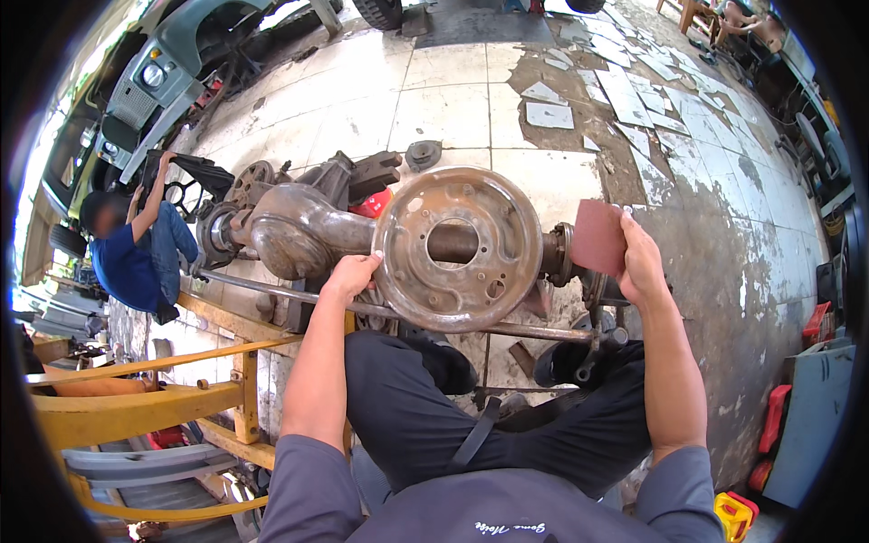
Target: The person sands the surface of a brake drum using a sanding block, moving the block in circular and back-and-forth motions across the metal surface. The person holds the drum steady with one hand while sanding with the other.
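Note:
A round, brownish metal brake backing plate with a large centre hole stands in front of me, above my knees. My left hand grips its left rim, thumb on the face and fingers behind. To the right of the plate, my right hand holds up a reddish-brown sheet of sandpaper, thumb at its edge and the other fingers largely hidden. The sandpaper is apart from the plate. Behind the plate lies a vehicle axle with a bulbous differential housing, partly covered by the plate.
A long metal rod runs in front of the axle. A yellow metal frame stands at the left. Beyond it, a person in blue crouches near a parked vehicle. Broken floor tiles lie far right; a grey cabinet stands right.

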